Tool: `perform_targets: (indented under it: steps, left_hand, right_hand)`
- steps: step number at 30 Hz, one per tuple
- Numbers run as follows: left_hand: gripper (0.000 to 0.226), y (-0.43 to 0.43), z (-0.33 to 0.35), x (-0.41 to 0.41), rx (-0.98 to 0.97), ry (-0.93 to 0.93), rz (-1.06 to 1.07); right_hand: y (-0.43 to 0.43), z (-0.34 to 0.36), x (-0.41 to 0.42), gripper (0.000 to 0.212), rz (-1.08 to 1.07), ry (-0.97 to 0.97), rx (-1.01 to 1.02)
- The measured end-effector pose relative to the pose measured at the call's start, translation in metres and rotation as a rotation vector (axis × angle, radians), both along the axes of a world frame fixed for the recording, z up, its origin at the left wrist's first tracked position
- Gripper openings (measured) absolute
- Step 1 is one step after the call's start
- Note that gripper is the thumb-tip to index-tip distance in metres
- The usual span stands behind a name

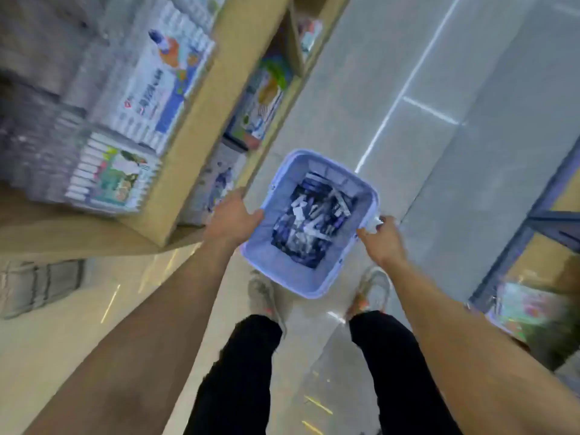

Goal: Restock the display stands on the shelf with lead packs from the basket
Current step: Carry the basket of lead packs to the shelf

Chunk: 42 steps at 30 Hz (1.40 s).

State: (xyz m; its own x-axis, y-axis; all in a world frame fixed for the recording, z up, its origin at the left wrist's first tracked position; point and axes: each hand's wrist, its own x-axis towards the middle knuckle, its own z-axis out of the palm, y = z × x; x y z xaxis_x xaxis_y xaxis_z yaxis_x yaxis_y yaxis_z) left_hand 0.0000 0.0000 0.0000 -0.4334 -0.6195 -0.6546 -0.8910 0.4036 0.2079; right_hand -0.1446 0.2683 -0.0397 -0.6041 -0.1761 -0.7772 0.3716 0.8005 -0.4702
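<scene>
Two display stands sit at the far left on a pale wooden shelf (194, 127). The upper display stand (157, 89) has a blue and white card front with rows of white packs around it. The lower display stand (113, 177) has a green picture card and white packs along its sides. Both are blurred, so their print cannot be read. More coloured goods (266, 98) stand in the lower shelf compartments just right of the wooden edge.

Next comes the left hand (233, 216), gripping the left rim of the basket (282, 271) with its thumb hooked over the edge. The basket is lavender-blue, rectangular and open-topped, held between both hands in front of the person's legs and near the shelf's lower corner. A loose heap of lead packs (314, 221), dark blue and white, lies in the bottom of the basket.

The right hand (381, 240) holds the basket's right rim, fingers curled round something white at the edge. Below the basket, two pale shoes (373, 290) stand on the grey tiled floor (439, 120) under black trousers (238, 372). At the far right is a dark metal rack (539, 215) holding colourful items.
</scene>
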Motion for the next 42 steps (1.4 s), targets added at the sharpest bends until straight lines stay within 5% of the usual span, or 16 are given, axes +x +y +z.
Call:
perform_targets:
  steps: [3,7,15,19,27,32,42]
  left_hand:
    - [0.078,-0.018,-0.082,-0.006,0.005,0.04,-0.061]
    - [0.07,-0.027,-0.165,0.004,0.041,0.118,-0.122]
    - [0.033,-0.027,-0.228,0.03,0.142,0.351,-0.157]
    - [0.028,-0.022,-0.219,0.026,0.158,0.391,-0.126]
    - [0.018,-0.009,-0.112,-0.02,0.177,0.452,-0.057]
    - [0.014,0.004,0.014,-0.062,0.169,0.505,-0.057]
    - [0.011,0.065,0.273,-0.151,0.214,0.64,-0.019]
  right_hand:
    - [-0.008,-0.082,0.023,0.049,-0.137,0.05,0.004]
    - [-0.017,-0.151,0.06,0.077,-0.36,0.275,0.086]
    - [-0.015,-0.192,0.109,0.012,-0.511,0.276,-0.008]
    - [-0.012,-0.19,0.101,0.008,-0.506,0.338,-0.017]
    - [0.001,-0.09,0.045,0.019,-0.44,0.42,-0.06]
    - [0.023,0.032,0.004,0.02,-0.425,0.44,-0.153]
    - [0.076,0.282,-0.074,0.056,-0.464,0.371,-0.235]
